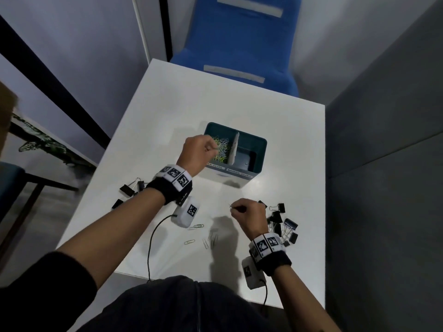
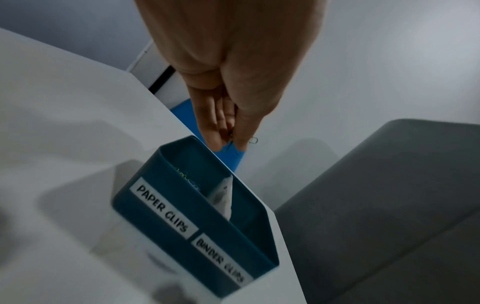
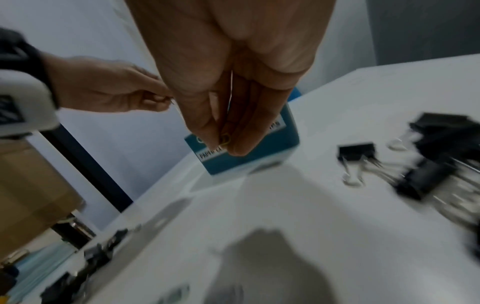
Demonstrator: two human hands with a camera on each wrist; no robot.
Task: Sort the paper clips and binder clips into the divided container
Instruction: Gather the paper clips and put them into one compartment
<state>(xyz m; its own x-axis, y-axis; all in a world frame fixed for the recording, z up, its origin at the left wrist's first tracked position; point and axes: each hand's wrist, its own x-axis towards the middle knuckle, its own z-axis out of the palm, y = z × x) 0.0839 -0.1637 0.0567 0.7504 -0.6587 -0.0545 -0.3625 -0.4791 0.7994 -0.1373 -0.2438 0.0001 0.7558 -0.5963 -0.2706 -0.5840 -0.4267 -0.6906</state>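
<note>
Two labels (image 2: 163, 207), "PAPER CLIPS", "BINDER CLIPS"

Teal container (image 1: 259, 142), black binder clips (image 1: 285, 224), white table (image 1: 275, 121), blue chair (image 1: 239, 39), checkered black-white wristbands (image 1: 176, 174)

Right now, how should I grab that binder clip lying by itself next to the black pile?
Pinch the black body of the binder clip across its two flat sides, probably coming from above. Its wire handles lie flat on the table, thin and harder to catch.
</note>
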